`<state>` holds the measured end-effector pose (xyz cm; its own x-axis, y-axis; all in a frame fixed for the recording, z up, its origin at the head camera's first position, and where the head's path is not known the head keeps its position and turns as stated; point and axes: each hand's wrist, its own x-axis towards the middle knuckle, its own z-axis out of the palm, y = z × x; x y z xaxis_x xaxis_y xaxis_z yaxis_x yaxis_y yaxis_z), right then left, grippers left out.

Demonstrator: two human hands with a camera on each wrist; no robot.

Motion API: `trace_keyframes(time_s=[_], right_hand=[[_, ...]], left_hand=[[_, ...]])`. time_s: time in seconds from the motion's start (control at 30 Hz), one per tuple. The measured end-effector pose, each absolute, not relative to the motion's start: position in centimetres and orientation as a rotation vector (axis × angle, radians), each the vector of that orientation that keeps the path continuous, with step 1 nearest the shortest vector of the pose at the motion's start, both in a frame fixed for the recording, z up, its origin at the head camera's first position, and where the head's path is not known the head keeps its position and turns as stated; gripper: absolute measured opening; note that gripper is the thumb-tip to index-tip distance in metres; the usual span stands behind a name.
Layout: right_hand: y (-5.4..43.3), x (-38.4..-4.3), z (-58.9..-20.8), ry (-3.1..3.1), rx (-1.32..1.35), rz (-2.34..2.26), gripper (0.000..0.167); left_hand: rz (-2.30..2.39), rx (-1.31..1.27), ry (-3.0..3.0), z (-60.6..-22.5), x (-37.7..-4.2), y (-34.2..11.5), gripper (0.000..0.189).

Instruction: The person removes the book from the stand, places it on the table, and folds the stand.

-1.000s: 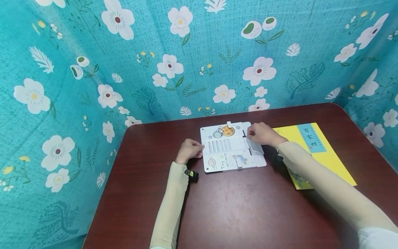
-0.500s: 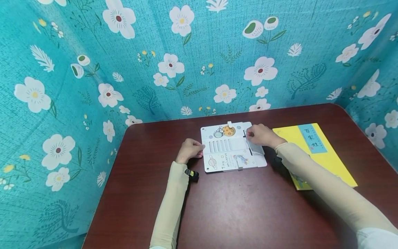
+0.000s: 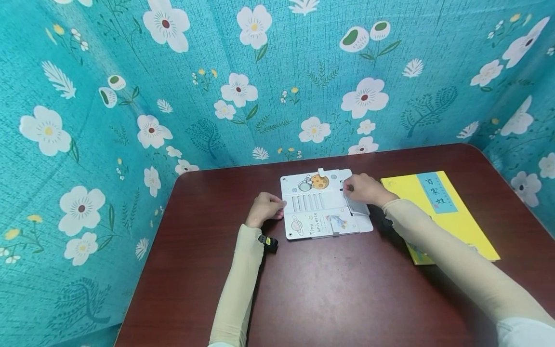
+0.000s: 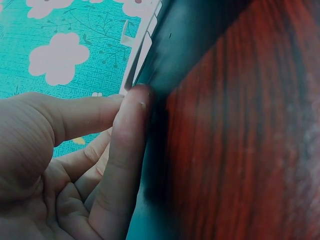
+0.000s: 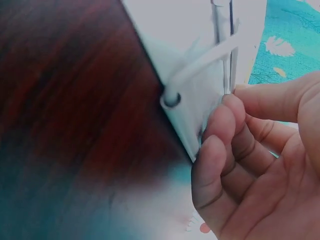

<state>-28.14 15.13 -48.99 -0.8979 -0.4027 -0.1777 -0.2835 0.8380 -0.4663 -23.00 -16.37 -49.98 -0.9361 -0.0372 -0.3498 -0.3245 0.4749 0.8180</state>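
A white book stand (image 3: 331,199) with astronaut, planet and "Tiny universe" prints lies flat on the table. My left hand (image 3: 265,210) pinches its left edge between thumb and index finger; the left wrist view shows the thin edge (image 4: 134,67) at those fingertips. At the stand's right end, my right hand (image 3: 367,188) pinches the edge of a pale flap (image 3: 357,206) that tilts up from the panel. In the right wrist view, a white bent rod (image 5: 202,62) crosses beside the fingertips. The fingers partly hide the edge they hold.
A yellow book (image 3: 461,224) with a blue title label lies to the right, partly under the right forearm in view. A dark red wooden table (image 3: 342,289) carries everything. Behind it hangs a teal floral cloth (image 3: 277,106).
My right hand has shifted very slightly left along with the flap's edge it pinches. The left hand keeps its pinch on the stand, which stays in place.
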Motion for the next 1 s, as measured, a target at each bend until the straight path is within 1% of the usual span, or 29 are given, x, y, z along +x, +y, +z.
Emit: trace_keyframes(time_s=[0.63, 1.0], right_hand=[[15.20, -28.17, -49.62, 2.747, -0.495, -0.672, 0.011], [14.88, -27.37, -49.65, 2.743, -0.463, -0.723, 0.012]], left_hand=[[1.465, -0.300, 2.446, -50.23, -23.20, -16.46, 0.018], [1.474, -0.322, 2.490, -50.43, -23.21, -16.65, 0.017]])
